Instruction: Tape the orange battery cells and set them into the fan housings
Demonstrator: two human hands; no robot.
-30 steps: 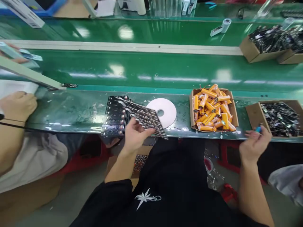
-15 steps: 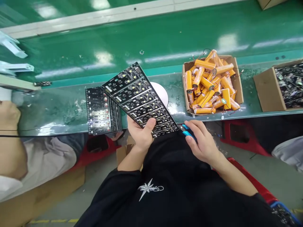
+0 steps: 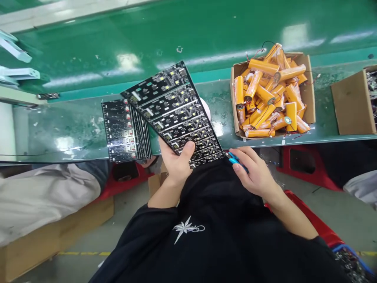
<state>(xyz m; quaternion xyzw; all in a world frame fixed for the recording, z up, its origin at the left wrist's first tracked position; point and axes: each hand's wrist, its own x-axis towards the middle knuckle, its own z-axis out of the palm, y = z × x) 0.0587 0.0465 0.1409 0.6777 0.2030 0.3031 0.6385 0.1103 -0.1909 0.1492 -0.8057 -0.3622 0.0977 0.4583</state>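
A black circuit board panel [image 3: 171,106], split by pale lines into several strips with small components, is tilted up in front of me. My left hand [image 3: 176,159] grips its lower edge, thumb on the face and fingers behind. Blue-handled cutters [image 3: 235,158] are in my right hand [image 3: 251,171], their tips at the panel's lower right corner. Whether the jaws touch the board is too small to tell. Left of the panel stands a stack of similar black panels [image 3: 119,131] on the bench. Behind the held panel a white disc [image 3: 205,109] is mostly covered.
An open cardboard box [image 3: 310,94] heaped with orange wired battery packs stands right on the bench [image 3: 73,122]. Farther right is another cardboard box [image 3: 350,104] with dark parts. A neighbour's sleeve [image 3: 53,196] is at left. Below right sits a blue-rimmed bin [image 3: 353,257].
My left hand has raised the panel and turned its component face toward me. My right hand has brought the cutters from the far right to the panel's corner. The view has shifted too.
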